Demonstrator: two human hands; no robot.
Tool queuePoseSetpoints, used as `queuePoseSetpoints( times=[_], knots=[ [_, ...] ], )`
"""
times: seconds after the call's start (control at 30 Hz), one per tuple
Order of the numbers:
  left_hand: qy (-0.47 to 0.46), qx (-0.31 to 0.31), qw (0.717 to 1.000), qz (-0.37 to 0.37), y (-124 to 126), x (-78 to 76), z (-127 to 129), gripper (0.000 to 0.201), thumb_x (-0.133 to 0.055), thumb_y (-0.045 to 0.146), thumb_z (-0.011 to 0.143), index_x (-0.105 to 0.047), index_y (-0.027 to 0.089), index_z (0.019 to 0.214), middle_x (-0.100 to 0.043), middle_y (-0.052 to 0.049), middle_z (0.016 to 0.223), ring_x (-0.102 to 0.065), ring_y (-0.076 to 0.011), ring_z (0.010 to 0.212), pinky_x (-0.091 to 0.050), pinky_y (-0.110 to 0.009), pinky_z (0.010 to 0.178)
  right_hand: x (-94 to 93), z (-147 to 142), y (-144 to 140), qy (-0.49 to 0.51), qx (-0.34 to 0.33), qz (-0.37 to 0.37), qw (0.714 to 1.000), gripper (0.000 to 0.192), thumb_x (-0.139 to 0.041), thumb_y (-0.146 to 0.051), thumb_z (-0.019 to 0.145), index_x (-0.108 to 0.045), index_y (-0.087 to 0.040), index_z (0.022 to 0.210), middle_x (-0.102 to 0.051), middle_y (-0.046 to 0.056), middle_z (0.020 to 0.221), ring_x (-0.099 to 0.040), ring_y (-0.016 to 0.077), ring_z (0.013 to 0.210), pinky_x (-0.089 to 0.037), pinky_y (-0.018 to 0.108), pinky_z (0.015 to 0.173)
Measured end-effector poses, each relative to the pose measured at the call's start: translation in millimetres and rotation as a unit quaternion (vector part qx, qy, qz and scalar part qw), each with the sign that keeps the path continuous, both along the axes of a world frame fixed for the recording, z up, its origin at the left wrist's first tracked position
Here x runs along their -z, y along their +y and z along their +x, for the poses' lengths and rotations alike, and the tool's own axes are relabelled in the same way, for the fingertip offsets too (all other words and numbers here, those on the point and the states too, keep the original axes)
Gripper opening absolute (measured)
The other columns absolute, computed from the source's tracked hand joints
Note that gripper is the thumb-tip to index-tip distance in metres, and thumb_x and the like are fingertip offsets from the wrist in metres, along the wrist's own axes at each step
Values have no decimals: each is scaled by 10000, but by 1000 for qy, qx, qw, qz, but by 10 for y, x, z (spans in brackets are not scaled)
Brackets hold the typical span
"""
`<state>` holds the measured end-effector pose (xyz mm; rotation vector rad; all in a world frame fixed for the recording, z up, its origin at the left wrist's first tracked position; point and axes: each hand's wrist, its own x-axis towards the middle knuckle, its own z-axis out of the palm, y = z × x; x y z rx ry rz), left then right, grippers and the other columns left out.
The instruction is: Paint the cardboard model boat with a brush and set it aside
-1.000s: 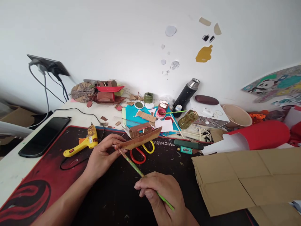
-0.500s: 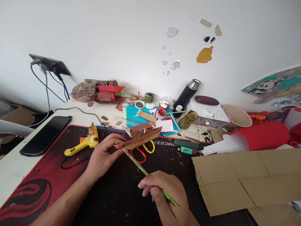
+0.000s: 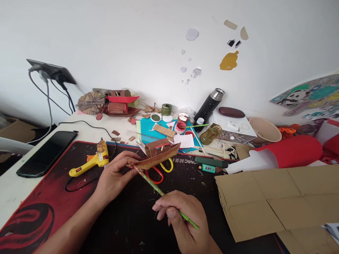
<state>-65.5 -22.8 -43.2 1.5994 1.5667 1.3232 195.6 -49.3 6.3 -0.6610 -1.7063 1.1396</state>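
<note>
Paintbrush [image 3: 153,185] tip indistinct; scissors [image 3: 158,182] part-hidden

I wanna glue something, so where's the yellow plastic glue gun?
In the head view, the yellow plastic glue gun lies left of centre on the black-and-red mat, between the black phone and the left hand.

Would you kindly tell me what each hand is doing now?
Left hand: closed, holding the model boat by one end.
Right hand: closed, holding the green paintbrush.
</note>
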Motion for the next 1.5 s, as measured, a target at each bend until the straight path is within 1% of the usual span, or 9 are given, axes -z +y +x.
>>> queuePoseSetpoints(
  times=[0.23, 0.47, 0.63, 0.77, 0.93, 1.07, 1.17, 1.33, 1.5],
  knots=[
    [9, -10, 1000, -18, 2, 12, -9, 378, -848, 648, 916, -844, 280, 830, -817, -73, 1034, -776, -248, 964, -626, -325, 846, 33, -27, -13, 21, -1, -4, 1000, 263, -589, -309, 1191, -831, -280, 1287, -899, 81, 965, -821, 205, 673, -656, 306, 635],
    [14, -6, 1000, -11, 11, 27, -22, 456, -828, 729, 911, -822, 286, 807, -824, -74, 1047, -781, -256, 981, -629, -333, 869, 40, 23, -25, 60, 28, -74, 995, 283, -598, -362, 1202, -861, -255, 1208, -888, 99, 921, -809, 183, 636, -578, 242, 518],
    [9, -8, 1000, -27, 16, 23, -43, 490, -828, 774, 881, -830, 288, 818, -822, -74, 1043, -776, -262, 975, -640, -351, 890, 62, 24, -70, 91, 32, -97, 991, 274, -634, -382, 1187, -868, -238, 1192, -890, 110, 898, -815, 188, 604, -576, 238, 495],
    [3, -18, 998, -52, 34, 4, -86, 487, -857, 779, 842, -835, 293, 829, -832, -71, 1062, -773, -277, 983, -640, -370, 909, 116, 137, -96, 186, 88, -159, 966, 267, -670, -419, 1176, -867, -243, 1136, -891, 95, 845, -797, 179, 527, -538, 203, 431],
    [-24, -56, 996, -60, 51, 22, -136, 515, -883, 801, 785, -827, 293, 851, -839, -62, 1066, -771, -294, 991, -632, -352, 853, 191, 439, -58, 269, 148, -229, 924, 342, -688, -494, 1154, -836, -220, 1013, -830, 56, 702, -722, 162, 424, -505, 185, 385],
    [-36, -65, 995, -69, 57, 77, -179, 524, -912, 783, 764, -841, 283, 903, -843, -73, 1099, -776, -297, 994, -628, -353, 848, 242, 618, -25, 281, 172, -285, 900, 348, -764, -550, 1096, -821, -232, 970, -798, 24, 676, -685, 131, 412, -506, 161, 394],
    [-30, -50, 996, -72, 76, 94, -197, 520, -916, 774, 769, -829, 273, 879, -846, -83, 1108, -785, -299, 984, -637, -355, 829, 305, 653, -15, 301, 171, -305, 887, 381, -765, -564, 1090, -796, -223, 923, -756, 7, 623, -639, 113, 390, -476, 147, 386],
    [33, -1, 999, -24, 96, 29, -148, 461, -867, 738, 860, -827, 279, 847, -842, -78, 1078, -809, -279, 980, -658, -334, 823, 531, 638, 5, 318, 149, -330, 876, 450, -714, -599, 1108, -737, -216, 873, -657, -19, 512, -570, 125, 354, -436, 169, 368],
    [126, 36, 989, 66, 45, -49, -27, 301, -785, 573, 1011, -826, 295, 905, -839, -45, 1076, -829, -232, 962, -666, -290, 804, 693, 645, 16, 356, 144, -352, 854, 462, -765, -604, 1078, -711, -212, 839, -587, -53, 470, -504, 107, 319, -351, 156, 341]
  ],
)
